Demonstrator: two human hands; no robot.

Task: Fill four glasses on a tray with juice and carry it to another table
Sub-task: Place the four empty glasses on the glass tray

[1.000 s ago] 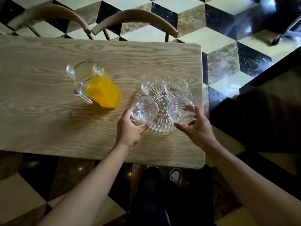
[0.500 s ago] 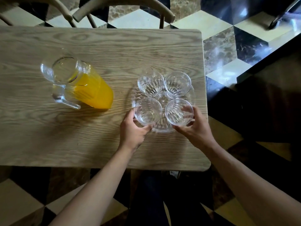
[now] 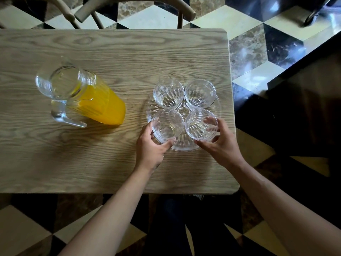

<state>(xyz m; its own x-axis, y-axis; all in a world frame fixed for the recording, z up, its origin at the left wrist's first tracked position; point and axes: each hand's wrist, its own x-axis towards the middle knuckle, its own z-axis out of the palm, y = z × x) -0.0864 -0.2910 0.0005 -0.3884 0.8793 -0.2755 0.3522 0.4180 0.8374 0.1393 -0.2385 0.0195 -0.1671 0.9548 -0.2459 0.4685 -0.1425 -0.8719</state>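
A clear ribbed glass tray (image 3: 217,106) lies near the right end of the wooden table (image 3: 110,159). Several empty ribbed glasses stand on it in a square. My left hand (image 3: 150,150) grips the near left glass (image 3: 167,125) with thumb and fingers curled round it. Curled round the near right glass (image 3: 201,124) is my right hand (image 3: 221,143). The far left glass (image 3: 168,93) and far right glass (image 3: 200,94) stand untouched. A glass jug of orange juice (image 3: 88,98) stands to the left, its handle pointing toward me.
Two wooden chair backs (image 3: 132,6) stand beyond the table's far edge. The tray lies close to the table's right edge, with checkered stone floor (image 3: 258,52) beyond. A dark surface (image 3: 304,108) lies to the right. My legs show below the near edge.
The view has shifted, so the table sits lower and more centred in the frame. Both hands have stayed on the two near glasses. The jug has not moved on the table.
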